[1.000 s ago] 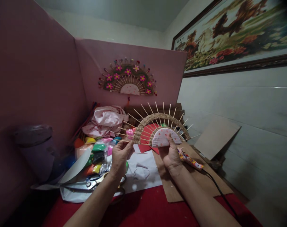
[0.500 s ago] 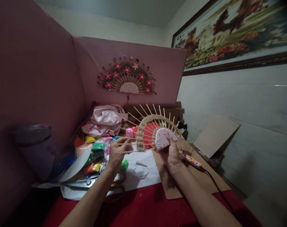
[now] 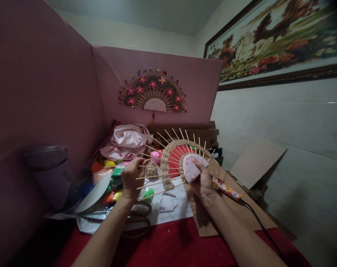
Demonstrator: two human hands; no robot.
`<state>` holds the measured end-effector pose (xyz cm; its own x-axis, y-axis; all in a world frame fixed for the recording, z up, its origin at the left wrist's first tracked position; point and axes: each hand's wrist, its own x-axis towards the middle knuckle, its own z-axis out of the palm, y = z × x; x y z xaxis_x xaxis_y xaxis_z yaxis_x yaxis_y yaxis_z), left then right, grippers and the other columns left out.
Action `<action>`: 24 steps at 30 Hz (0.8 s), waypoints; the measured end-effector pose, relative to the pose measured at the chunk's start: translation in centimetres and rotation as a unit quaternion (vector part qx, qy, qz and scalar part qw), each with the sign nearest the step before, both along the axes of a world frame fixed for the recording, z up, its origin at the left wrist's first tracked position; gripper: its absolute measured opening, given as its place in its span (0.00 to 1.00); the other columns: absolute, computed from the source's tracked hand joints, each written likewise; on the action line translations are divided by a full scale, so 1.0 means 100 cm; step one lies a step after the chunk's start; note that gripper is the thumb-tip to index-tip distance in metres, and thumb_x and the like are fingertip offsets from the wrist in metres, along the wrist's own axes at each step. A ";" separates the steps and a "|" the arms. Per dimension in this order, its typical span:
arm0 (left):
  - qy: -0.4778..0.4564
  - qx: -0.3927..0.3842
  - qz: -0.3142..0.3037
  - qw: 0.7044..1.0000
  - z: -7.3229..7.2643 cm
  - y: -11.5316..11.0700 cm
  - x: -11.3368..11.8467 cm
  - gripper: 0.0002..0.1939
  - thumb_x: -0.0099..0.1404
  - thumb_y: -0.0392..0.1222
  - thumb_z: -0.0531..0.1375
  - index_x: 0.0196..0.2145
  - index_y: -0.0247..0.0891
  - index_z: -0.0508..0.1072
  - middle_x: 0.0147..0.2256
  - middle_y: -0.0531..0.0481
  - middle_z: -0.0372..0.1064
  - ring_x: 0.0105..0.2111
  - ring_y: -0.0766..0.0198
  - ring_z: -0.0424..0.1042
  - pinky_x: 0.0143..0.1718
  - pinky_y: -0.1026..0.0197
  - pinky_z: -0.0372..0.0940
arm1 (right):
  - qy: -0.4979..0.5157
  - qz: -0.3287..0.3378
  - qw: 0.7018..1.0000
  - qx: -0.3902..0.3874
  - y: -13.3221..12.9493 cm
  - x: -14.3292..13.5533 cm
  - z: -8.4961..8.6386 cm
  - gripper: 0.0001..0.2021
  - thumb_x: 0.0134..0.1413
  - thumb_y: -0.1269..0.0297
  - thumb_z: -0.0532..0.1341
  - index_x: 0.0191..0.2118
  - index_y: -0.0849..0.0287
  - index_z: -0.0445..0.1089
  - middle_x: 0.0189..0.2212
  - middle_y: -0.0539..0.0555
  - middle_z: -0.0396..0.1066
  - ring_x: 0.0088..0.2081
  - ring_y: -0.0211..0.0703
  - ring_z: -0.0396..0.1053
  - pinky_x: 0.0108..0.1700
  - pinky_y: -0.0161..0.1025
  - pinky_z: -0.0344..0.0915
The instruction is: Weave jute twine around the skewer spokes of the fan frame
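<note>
A half-round fan [image 3: 166,163] of thin wooden sticks, with a woven twine band across them, is held up over the table. My right hand [image 3: 204,180] grips its white, red-dotted cloth base [image 3: 190,171], thumb on the front face. On the other side my left hand [image 3: 132,178] is closed, its fingertips pinched at the outer end of one stick. Whether twine is also between those fingers I cannot make out. A ball of twine [image 3: 151,171] shows behind the sticks.
Large scissors [image 3: 139,222] and colourful packets [image 3: 110,197] lie at the left. A floral-handled tool [image 3: 226,190] with a black cord rests on cardboard [image 3: 203,222]. Pink cloth [image 3: 129,139] is heaped behind. A finished flowered fan [image 3: 153,89] hangs on the pink panel.
My left hand has moved up along the stick ends, from the lower sticks to a higher one. The fan has tilted slightly and its lower left sticks hang lower. The view has shifted a little.
</note>
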<state>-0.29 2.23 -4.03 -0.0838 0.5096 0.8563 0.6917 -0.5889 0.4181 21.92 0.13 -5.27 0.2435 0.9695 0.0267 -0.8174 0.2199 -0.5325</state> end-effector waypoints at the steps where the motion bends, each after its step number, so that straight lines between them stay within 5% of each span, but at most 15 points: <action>1: -0.003 0.004 -0.011 1.000 0.000 0.001 -0.001 0.08 0.58 0.43 0.57 0.26 0.38 0.71 0.23 0.51 0.68 0.24 0.65 0.65 0.28 0.65 0.56 | 0.001 0.003 1.000 -0.001 0.000 0.000 0.000 0.12 0.41 0.71 0.63 0.36 0.60 0.68 0.28 0.50 0.75 0.27 0.37 0.72 0.28 0.33 0.71; 7: -0.050 -0.028 -0.090 0.994 0.000 0.006 -0.004 0.06 0.57 0.42 0.58 0.28 0.39 0.74 0.25 0.50 0.71 0.25 0.65 0.67 0.28 0.65 0.59 | -0.023 -0.009 1.000 0.007 0.000 -0.001 0.001 0.10 0.40 0.70 0.63 0.34 0.59 0.68 0.25 0.49 0.74 0.26 0.38 0.72 0.31 0.35 0.72; 14: -0.041 0.025 -0.091 0.995 0.005 0.010 -0.017 0.07 0.57 0.40 0.57 0.30 0.37 0.75 0.29 0.48 0.73 0.30 0.62 0.70 0.35 0.62 0.62 | -0.028 -0.005 0.999 -0.030 0.003 -0.001 0.002 0.09 0.39 0.73 0.62 0.31 0.60 0.68 0.24 0.50 0.74 0.25 0.41 0.73 0.31 0.38 0.73; 24: -0.050 0.016 -0.071 0.996 0.009 0.014 -0.027 0.05 0.56 0.41 0.59 0.26 0.38 0.73 0.25 0.50 0.70 0.26 0.64 0.68 0.31 0.63 0.61 | -0.035 0.031 0.998 -0.052 0.009 0.006 -0.002 0.07 0.38 0.75 0.62 0.30 0.63 0.68 0.22 0.51 0.74 0.25 0.43 0.73 0.31 0.40 0.73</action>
<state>-2.99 3.59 -3.10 -0.0989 0.4946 0.8635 0.5559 -0.6923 0.4602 22.55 1.07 -5.44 0.1846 0.9810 -0.0602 -0.7872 0.1109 -0.6067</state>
